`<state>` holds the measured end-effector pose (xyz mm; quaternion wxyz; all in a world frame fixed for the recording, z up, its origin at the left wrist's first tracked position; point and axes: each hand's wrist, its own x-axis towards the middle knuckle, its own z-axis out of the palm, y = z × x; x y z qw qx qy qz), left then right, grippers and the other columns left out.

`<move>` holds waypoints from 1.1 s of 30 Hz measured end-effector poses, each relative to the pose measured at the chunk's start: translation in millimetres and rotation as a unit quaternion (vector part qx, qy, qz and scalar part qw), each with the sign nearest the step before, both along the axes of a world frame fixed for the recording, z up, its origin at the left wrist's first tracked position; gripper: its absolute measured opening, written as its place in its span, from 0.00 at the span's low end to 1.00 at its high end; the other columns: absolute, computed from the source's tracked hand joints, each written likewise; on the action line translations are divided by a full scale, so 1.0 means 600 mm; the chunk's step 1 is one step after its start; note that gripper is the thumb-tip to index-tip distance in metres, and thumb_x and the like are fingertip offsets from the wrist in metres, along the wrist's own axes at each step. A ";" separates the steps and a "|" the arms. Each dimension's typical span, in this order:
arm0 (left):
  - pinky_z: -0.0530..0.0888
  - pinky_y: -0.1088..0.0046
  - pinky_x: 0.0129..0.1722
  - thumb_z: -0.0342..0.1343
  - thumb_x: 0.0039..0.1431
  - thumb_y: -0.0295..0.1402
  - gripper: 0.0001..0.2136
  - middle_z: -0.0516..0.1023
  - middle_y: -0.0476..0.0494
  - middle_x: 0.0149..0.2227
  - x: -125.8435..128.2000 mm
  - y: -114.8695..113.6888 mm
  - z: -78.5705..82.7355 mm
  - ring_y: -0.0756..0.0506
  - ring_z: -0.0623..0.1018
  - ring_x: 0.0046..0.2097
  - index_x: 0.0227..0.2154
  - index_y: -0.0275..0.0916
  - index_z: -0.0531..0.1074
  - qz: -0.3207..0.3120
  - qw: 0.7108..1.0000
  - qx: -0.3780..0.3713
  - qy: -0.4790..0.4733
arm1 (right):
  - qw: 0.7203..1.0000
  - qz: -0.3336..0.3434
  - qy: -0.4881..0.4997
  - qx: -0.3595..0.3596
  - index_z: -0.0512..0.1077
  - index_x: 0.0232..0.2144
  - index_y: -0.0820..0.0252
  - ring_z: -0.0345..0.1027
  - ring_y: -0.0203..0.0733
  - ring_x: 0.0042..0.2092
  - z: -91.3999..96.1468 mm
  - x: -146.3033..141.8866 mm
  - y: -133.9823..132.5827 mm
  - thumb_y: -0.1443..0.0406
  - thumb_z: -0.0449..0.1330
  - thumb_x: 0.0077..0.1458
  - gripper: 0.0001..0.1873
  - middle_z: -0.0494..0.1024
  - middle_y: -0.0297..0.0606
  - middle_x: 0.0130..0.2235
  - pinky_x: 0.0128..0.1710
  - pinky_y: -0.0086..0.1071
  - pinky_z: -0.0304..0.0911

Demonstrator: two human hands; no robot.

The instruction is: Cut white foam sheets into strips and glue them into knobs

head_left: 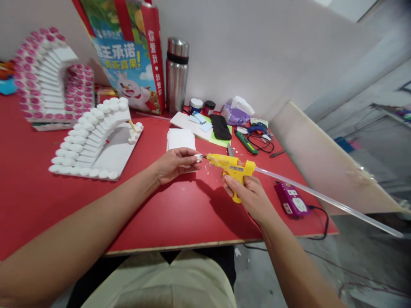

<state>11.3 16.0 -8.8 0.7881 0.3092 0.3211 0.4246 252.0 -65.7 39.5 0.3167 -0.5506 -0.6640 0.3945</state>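
Observation:
My right hand is wrapped round the handle of a yellow hot glue gun, whose nozzle points left. A long clear glue stick sticks out of its back end. Between the fingertips of my left hand is a small white piece, right at the nozzle tip; its exact shape is partly hidden by the fingers. Behind the left hand lies a stack of white sheets. Further left stands a white stair model edged with rounded white pieces.
A second stair model with pink-and-white pieces stands at the back left. Behind are a printed bag, a steel flask, jars, tissues and a black phone-like item. A green-handled tool and a purple power socket lie on the right.

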 end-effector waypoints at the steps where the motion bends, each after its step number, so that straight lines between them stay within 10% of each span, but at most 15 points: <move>1: 0.81 0.66 0.47 0.75 0.48 0.24 0.12 0.84 0.45 0.34 0.000 0.000 0.000 0.49 0.83 0.34 0.34 0.33 0.80 0.000 1.000 0.001 0.000 | 1.000 0.002 -0.004 0.002 0.65 0.19 0.58 0.61 0.36 0.28 0.001 0.000 0.000 0.51 0.56 0.67 0.27 0.67 0.33 0.23 0.31 0.32 0.55; 33: 0.84 0.70 0.42 0.73 0.52 0.24 0.09 0.83 0.42 0.32 0.001 -0.004 0.003 0.50 0.83 0.31 0.34 0.28 0.80 -0.018 0.999 0.003 -0.036 | 1.000 -0.006 0.029 -0.006 0.66 0.21 0.58 0.62 0.35 0.28 -0.003 -0.002 -0.002 0.50 0.57 0.68 0.27 0.68 0.32 0.24 0.31 0.31 0.56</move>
